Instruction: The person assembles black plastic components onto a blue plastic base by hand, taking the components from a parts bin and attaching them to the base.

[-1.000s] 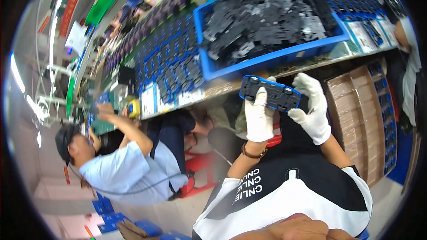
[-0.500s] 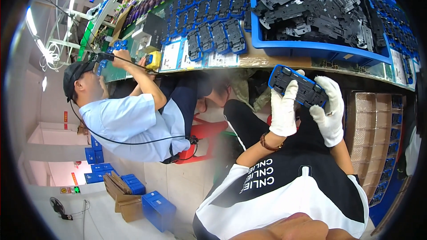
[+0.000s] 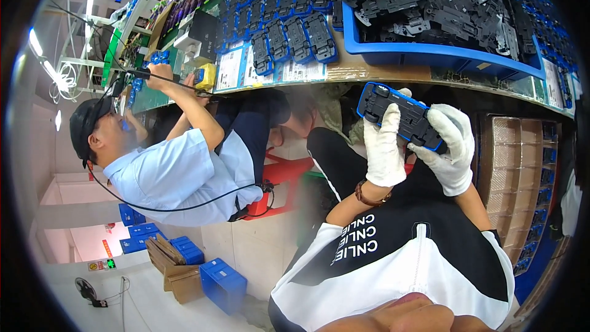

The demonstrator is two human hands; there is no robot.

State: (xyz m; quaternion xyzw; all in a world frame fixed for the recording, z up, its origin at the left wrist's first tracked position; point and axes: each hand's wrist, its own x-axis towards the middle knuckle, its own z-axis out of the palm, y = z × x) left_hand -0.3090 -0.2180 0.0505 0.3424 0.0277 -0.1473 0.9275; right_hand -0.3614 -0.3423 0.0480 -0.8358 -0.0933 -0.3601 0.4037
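Observation:
A toy car (image 3: 405,122) with a blue body is held upside down, its black underside facing up, just off the near edge of the table. My left hand (image 3: 385,155), in a white glove, is closed around its left part, with the thumb lying across the underside. On the right end, my right hand (image 3: 453,150), also gloved in white, grips the car between its thumb and fingers. The lower, blue side of the car is mostly hidden.
A blue bin (image 3: 442,55) heaped with black chassis plates (image 3: 430,9) stands on the table. Rows of upturned toy cars (image 3: 298,40) lie left of it. A divided tray (image 3: 513,178) is at my right. A co-worker (image 3: 166,154) sits at the left, near a yellow object (image 3: 207,77).
The toy car and both hands have shifted slightly left and up in the picture. My right hand's fingers have come in closer on the car's right end. The view has shifted a little too.

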